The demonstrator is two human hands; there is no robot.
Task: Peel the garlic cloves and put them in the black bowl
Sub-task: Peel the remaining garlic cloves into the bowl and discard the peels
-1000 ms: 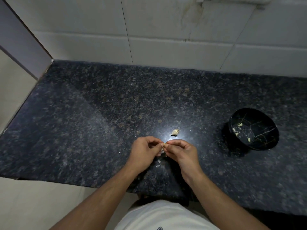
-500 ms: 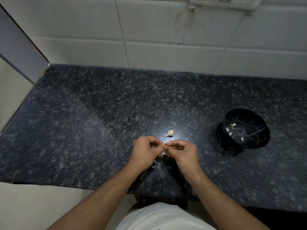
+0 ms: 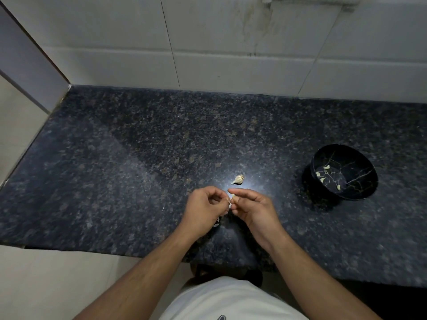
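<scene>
Over the front of the dark granite counter [image 3: 138, 158], my right hand [image 3: 251, 210] pinches a small garlic clove [image 3: 233, 197] between thumb and fingers. My left hand [image 3: 204, 210] is just beside it, fingertips pinching a thin pale strip of skin [image 3: 229, 205] at the clove. One unpeeled clove [image 3: 238, 179] lies on the counter just beyond my hands. To the right stands the black bowl [image 3: 360, 188] with gold veins, holding several peeled cloves [image 3: 326, 167].
A shred of garlic skin [image 3: 216, 224] lies on the counter under my left hand. White tiled wall [image 3: 231, 54] runs along the back; the counter's left end meets a side wall. The front edge is close to my body.
My fingertips have drawn slightly apart, and a strip of skin now shows between the hands. The view has shifted a little; bowl and loose clove have stayed where they were.
</scene>
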